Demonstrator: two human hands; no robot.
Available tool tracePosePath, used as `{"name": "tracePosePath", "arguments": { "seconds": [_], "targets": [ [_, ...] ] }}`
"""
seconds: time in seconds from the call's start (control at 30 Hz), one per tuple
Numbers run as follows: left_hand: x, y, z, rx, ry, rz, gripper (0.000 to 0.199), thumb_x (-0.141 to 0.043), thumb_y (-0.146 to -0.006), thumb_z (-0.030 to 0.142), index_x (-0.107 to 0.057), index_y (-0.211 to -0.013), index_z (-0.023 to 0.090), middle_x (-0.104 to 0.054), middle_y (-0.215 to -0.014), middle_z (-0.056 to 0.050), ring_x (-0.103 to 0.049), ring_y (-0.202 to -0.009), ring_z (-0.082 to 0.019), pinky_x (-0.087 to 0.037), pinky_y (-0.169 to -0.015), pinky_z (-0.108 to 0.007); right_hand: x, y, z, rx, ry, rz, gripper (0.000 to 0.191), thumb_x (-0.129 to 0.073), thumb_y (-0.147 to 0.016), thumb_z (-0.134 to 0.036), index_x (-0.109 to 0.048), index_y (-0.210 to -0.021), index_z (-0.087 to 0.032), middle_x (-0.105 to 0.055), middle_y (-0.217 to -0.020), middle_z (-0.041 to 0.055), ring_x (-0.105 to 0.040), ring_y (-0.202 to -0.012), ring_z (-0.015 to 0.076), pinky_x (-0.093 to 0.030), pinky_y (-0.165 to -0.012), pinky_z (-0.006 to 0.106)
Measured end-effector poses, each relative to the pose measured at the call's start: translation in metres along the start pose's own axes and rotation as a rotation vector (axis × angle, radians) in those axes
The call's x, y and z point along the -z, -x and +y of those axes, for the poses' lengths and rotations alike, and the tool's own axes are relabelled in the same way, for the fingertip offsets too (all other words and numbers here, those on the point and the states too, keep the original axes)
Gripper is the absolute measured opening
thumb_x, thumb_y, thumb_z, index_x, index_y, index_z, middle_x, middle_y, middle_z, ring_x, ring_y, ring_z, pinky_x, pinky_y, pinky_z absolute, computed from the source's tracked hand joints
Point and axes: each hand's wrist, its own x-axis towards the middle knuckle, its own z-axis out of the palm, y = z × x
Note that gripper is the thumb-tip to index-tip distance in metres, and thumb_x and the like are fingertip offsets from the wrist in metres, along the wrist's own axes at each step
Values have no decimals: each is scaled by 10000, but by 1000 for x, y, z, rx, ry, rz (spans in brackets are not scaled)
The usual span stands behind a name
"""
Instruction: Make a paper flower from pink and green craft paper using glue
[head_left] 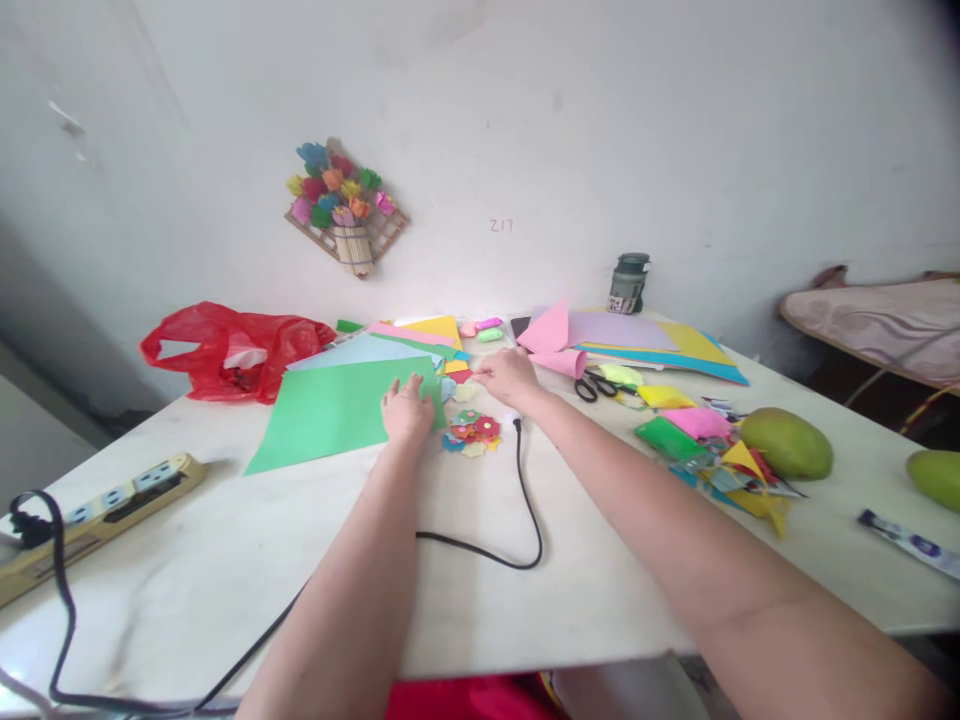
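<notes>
My left hand (407,408) rests on the right part of a large green paper sheet (330,405), its fingers spread. My right hand (508,375) is reaching over the middle of the table with fingertips pinched together. Beside those fingertips lies a small red paper piece (458,377); whether the fingers have hold of it or of something else is too small to tell. Between my hands and closer to me sits a cluster of colorful paper flowers (474,430). A black cable (534,500) ends in a white tip just under my right wrist.
A red plastic bag (225,345) stands at the back left, a power strip (112,505) at the left edge. Black-handled scissors (592,387), colored paper sheets (630,333), clay packets (694,422), paper scraps (742,480) and a green mango (787,442) lie on the right. A bottle (627,285) stands behind.
</notes>
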Motion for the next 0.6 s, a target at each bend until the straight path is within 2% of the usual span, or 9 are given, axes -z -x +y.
{"name": "tracePosePath", "arguments": {
  "seconds": [0.1, 0.23, 0.37, 0.47, 0.6],
  "targets": [
    [1, -2, -4, 82, 84, 77, 436, -436, -780, 159, -513, -1207, 198, -486, -1300, -43, -345, -1262, -218, -290, -1024, -366, -9, -5, -20, 27, -13, -149, 250, -474, -808, -329, -703, -854, -241, -684, -958, 18, -565, -942, 194, -298, -877, 318],
    [5, -3, -5, 172, 179, 119, 444, -393, -782, 116, -511, -1206, 177, -485, -1300, -60, -378, -1243, -200, -323, -1005, -342, -18, -9, -35, -28, -54, -245, 292, -513, -762, -249, -660, -1014, -272, -657, -1049, 2, -578, -962, 180, -365, -838, 275],
    [6, -2, -5, 194, 209, 91, 449, -383, -789, 136, -496, -1223, 132, -480, -1301, -86, -394, -1232, -209, -334, -996, -328, -25, -14, -49, -44, 18, -310, 270, -534, -719, -222, -677, -948, -209, -664, -1005, 64, -597, -933, 211, -416, -770, 281],
    [4, -3, -7, 218, 218, 59, 460, -384, -785, 139, -486, -1232, 123, -509, -1269, -106, -428, -1207, -215, -357, -972, -333, -31, -19, -61, -83, 101, -350, 283, -556, -678, -225, -670, -920, -132, -668, -942, 127, -599, -930, 241, -412, -797, 317],
    [0, -6, -13, 288, 265, 1, 465, -387, -784, 157, -476, -1238, 110, -569, -1191, -127, -480, -1159, -218, -372, -950, -332, -38, -25, -72, -134, 110, -387, 315, -569, -633, -196, -659, -926, -119, -670, -895, 141, -591, -947, 251, -375, -865, 355]
  ]
}}
